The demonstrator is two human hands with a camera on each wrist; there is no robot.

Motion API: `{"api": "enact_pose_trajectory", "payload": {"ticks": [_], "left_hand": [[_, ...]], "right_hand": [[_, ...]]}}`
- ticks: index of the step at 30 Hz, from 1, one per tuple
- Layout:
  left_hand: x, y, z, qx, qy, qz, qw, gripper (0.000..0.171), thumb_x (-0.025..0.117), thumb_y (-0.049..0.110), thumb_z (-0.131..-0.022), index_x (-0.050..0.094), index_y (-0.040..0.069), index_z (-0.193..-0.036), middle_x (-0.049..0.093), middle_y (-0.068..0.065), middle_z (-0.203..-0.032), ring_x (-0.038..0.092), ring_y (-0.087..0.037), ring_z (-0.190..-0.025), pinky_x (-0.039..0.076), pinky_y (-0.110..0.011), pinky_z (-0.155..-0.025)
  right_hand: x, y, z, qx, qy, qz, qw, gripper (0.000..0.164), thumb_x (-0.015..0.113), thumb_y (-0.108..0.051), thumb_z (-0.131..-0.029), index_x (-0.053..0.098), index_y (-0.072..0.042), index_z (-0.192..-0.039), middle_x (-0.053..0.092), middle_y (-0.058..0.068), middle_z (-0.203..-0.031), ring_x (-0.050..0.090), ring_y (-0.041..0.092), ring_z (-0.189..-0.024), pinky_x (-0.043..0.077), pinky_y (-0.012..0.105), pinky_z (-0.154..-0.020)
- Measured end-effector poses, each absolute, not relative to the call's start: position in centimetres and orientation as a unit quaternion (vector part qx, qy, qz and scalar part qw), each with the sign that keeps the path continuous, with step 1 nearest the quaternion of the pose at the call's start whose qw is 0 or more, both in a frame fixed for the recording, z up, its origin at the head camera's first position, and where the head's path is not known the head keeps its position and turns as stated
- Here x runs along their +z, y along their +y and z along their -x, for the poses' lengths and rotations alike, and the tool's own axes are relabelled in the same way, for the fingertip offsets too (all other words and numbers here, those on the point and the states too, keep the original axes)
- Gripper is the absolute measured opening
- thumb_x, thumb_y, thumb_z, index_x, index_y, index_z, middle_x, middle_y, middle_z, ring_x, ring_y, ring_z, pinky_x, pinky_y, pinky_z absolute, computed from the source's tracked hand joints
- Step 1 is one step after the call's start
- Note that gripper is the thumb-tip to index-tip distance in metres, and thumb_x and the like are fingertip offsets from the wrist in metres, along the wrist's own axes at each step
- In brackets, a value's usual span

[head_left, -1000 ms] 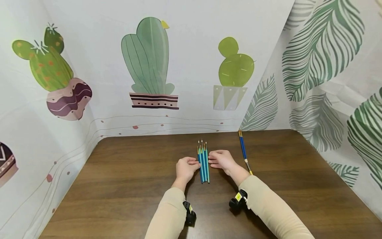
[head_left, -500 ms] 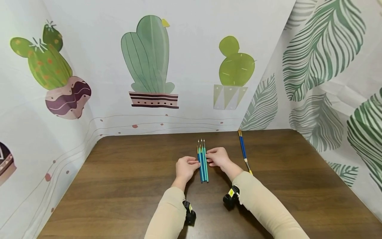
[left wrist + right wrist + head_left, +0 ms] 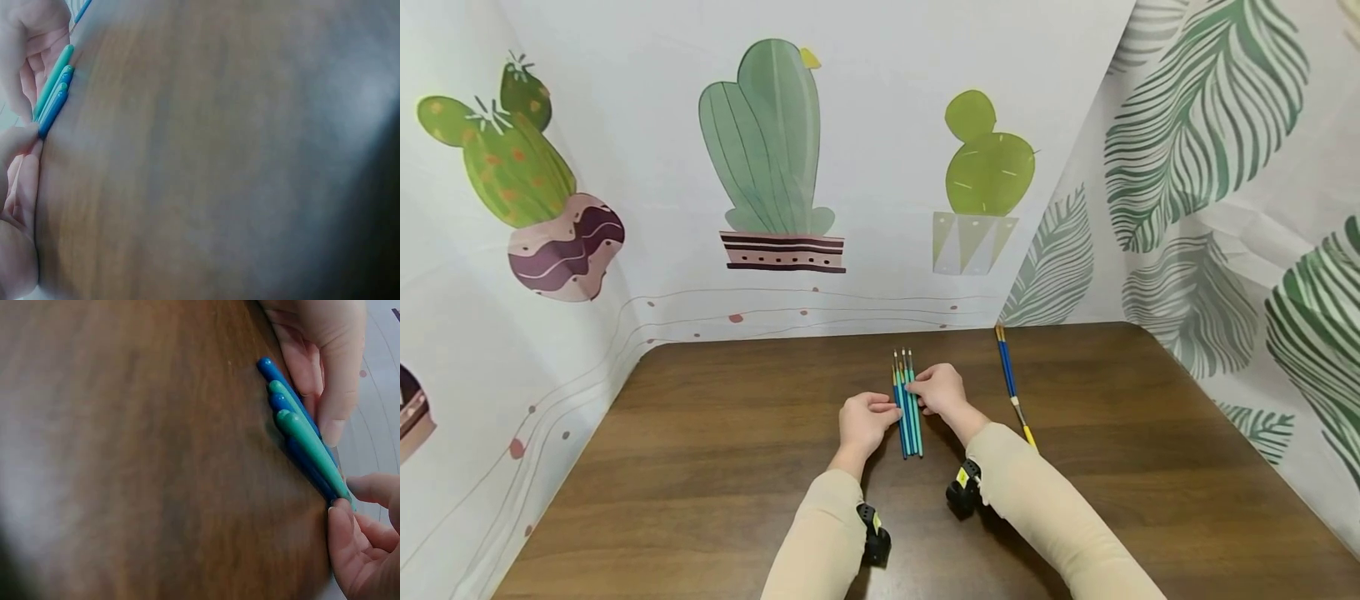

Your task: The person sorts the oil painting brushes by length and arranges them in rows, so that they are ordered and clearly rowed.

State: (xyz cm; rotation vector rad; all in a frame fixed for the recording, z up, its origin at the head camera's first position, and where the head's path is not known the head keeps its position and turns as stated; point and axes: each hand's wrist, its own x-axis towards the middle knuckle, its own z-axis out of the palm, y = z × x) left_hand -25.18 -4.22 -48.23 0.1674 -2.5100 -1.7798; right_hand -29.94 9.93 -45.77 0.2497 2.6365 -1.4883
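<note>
Several thin paintbrushes with blue and teal handles lie side by side on the table, bristles pointing away. At the bundle's left side, my left hand rests its thumb tip against the outer blue handle. My right hand pinches the right side of the bundle partway up, its fingertips overlapping the teal handles. The right wrist view shows staggered, rounded handle ends, with the right thumb and fingers on either side farther up. Handle ends also show between both hands in the left wrist view.
To the right, blue-handled paintbrushes and a yellow-handled one lie in a line reaching the table's back edge. The brown wooden table meets a wall cloth printed with cacti. Both sleeved wrists carry small black cameras.
My right hand has moved left from beside the bundle onto its right-hand brushes, and the bundle has drawn closer together. The left hand has stayed nearly still.
</note>
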Motion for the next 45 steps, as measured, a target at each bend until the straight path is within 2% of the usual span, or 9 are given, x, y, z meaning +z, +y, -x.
{"api": "enact_pose_trajectory", "payload": {"ticks": [14,26,35,45], "left_hand": [[-47.8,-4.2,25.0,-0.578,-0.814,-0.049,0.027,0.027,0.076,0.012,-0.079,0.068,0.0,-0.102,0.074,-0.012,-0.09,0.072,-0.02,-0.085,0.056,-0.032,-0.076],[-47.8,-4.2,25.0,-0.582,-0.811,-0.049,0.027,0.028,0.076,0.011,-0.078,0.068,-0.001,-0.101,0.074,-0.012,-0.089,0.072,-0.02,-0.084,0.056,-0.03,-0.073],[-48.3,-4.2,25.2,-0.579,-0.813,-0.052,0.026,0.028,0.076,0.013,-0.078,0.068,0.0,-0.101,0.074,-0.011,-0.09,0.072,-0.019,-0.085,0.056,-0.031,-0.075],[-48.2,-4.2,25.1,-0.57,-0.82,-0.051,0.029,0.028,0.076,0.012,-0.078,0.068,0.0,-0.101,0.074,-0.011,-0.09,0.071,-0.02,-0.084,0.056,-0.031,-0.075]], "right_hand": [[-45.4,10.2,30.2,-0.501,0.859,-0.086,0.058,0.019,0.068,-0.013,-0.083,0.07,0.001,-0.095,0.067,0.011,-0.074,0.06,0.013,-0.057,0.053,0.026,-0.048],[-45.3,11.3,29.8,-0.567,0.818,-0.069,0.07,0.027,0.063,-0.009,-0.085,0.063,0.002,-0.11,0.059,0.009,-0.082,0.054,0.014,-0.062,0.053,0.025,-0.049],[-44.7,12.4,29.1,-0.59,0.802,-0.046,0.076,0.037,0.059,-0.006,-0.087,0.057,0.0,-0.123,0.065,0.016,-0.103,0.056,0.013,-0.068,0.053,0.026,-0.052],[-44.5,14.7,28.5,-0.612,0.786,-0.031,0.08,0.044,0.057,-0.005,-0.087,0.051,0.002,-0.13,0.064,0.018,-0.103,0.057,0.011,-0.065,0.053,0.026,-0.054]]}}
